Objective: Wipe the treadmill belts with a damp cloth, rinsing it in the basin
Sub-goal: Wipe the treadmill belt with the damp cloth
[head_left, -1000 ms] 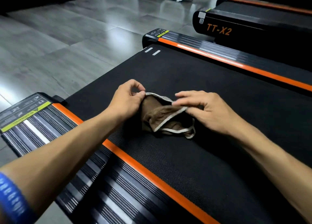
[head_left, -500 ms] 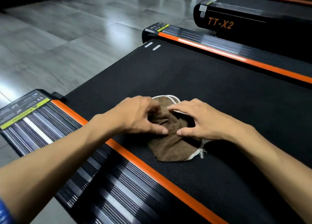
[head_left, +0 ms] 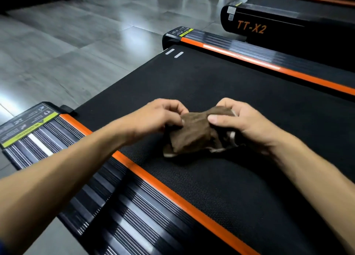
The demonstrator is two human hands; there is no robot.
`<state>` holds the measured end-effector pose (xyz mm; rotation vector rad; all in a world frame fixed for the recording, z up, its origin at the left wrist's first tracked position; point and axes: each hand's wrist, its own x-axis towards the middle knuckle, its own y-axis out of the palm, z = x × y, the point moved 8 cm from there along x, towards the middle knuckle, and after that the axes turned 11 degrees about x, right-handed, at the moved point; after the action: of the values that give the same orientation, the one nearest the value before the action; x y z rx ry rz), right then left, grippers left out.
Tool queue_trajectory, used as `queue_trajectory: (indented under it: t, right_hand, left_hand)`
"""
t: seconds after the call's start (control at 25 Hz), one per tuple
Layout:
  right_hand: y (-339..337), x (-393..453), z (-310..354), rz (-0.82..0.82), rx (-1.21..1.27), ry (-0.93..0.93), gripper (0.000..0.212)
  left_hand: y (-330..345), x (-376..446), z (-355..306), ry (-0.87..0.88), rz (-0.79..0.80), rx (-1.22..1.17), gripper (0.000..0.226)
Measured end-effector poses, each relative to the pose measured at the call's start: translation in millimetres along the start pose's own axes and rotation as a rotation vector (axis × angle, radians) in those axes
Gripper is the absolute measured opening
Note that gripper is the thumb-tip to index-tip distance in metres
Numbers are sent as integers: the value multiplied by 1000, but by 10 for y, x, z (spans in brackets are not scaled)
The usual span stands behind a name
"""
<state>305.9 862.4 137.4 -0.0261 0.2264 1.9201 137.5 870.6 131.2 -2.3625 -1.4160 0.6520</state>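
One cloth [head_left: 194,134], brown with a pale hem, bunched up at centre frame. Both my hands are on it. My left hand [head_left: 159,118] pinches its left edge with curled fingers; my right hand [head_left: 238,122] grips the right end, thumb over the top and fingers wrapped behind. The cloth's lower fold touches the belt [head_left: 221,85]; the upper part is lifted between my hands.

Treadmills in view: three. The one under me fills the middle, black textured belt running from lower right toward upper centre. Two orange strips border it, near side rail [head_left: 134,206] at lower left, far side rail [head_left: 269,59] at upper right. Second treadmill [head_left: 278,26], marked TT-X2, sits upper right; a third lies behind it at the top right edge. Grey tiled floor [head_left: 67,43] fills the upper left. My forearms cover part of the near rail and belt.
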Motion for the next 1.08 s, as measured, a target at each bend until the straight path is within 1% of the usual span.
queue_trajectory:
  t: [0.04, 0.08, 0.12, 0.16, 0.2, 0.24, 0.28, 0.32, 0.36, 0.4, 0.44, 0.48, 0.56, 0.6, 0.64, 0.68, 0.76, 0.84, 0.88, 0.92, 0.96, 1.0, 1.04, 1.08]
  right_hand:
    - [-7, 2, -39, -3, 184, 86, 24]
    - [-21, 33, -88, -22, 239, 153, 28]
    - [-88, 100, -138, -61, 110, 167, 32]
    - [-189, 157, -160, -131, -183, 117, 35]
    - [-220, 193, -94, -178, -571, -31, 42]
    - [-118, 206, -38, -129, -880, -216, 51]
    - [39, 213, -111, 35, -1077, -351, 60]
    - [160, 211, -280, 226, -1226, -390, 65]
    - [238, 209, -443, 376, -1326, -376, 67]
    - [252, 234, -561, 456, -1395, -368, 67]
    - [242, 285, -588, 439, -1444, -394, 63]
    - [234, 350, -580, 349, -1474, -428, 58]
    - [305, 420, -500, 97, -1453, -482, 54]
    - [411, 414, -496, 29, -1402, -494, 54]
    - [577, 374, -526, 19, -1363, -502, 54]
    - [780, 317, -570, 54, -1338, -499, 54]
    - [1197, 171, -649, 210, -1318, -551, 51]
    - [1389, 156, -676, 363, -1326, -646, 48]
    - [1381, 227, -653, 393, -1341, -690, 49]
    - [1281, 362, -622, 358, -1384, -691, 50]
    - [1078, 556, -551, 234, -1427, -641, 50]
    - [775, 773, -447, 37, -1461, -534, 47]
    - [429, 951, -364, -179, -1451, -377, 41]
    - [162, 1037, -306, -359, -1380, -217, 35]
  left_hand:
    - [-18, 7, 3, -41, 12, -126, 24]
    - [-35, 14, 14, -79, 5, -181, 25]
    - [-69, 40, 62, -110, -35, -151, 25]
    - [-131, 68, 121, -133, -109, -48, 23]
    - [-206, 81, 183, -150, -197, 76, 21]
    - [-277, 75, 247, -167, -274, 178, 19]
    - [-335, 57, 305, -179, -323, 249, 18]
    - [-374, 36, 346, -180, -342, 295, 17]
    - [-402, 23, 376, -174, -342, 340, 17]
    - [-425, -4, 384, -166, -338, 388, 16]
    - [-445, -28, 393, -158, -342, 427, 15]
    - [-472, -57, 384, -147, -359, 458, 15]
    - [-558, -109, 381, -131, -416, 496, 15]
    - [-615, -127, 394, -130, -450, 499, 14]
    - [-676, -143, 405, -127, -485, 499, 13]
    - [-743, -156, 423, -126, -518, 498, 12]
    - [-879, -188, 490, -128, -567, 484, 9]
    - [-986, -232, 560, -130, -587, 458, 8]
    - [-1033, -269, 591, -134, -592, 456, 9]
    - [-1073, -303, 620, -132, -589, 466, 10]
    - [-1109, -336, 638, -127, -584, 486, 10]
    - [-1140, -377, 655, -125, -579, 509, 11]
    - [-1171, -421, 662, -121, -575, 534, 10]
    - [-1205, -458, 670, -118, -579, 561, 10]
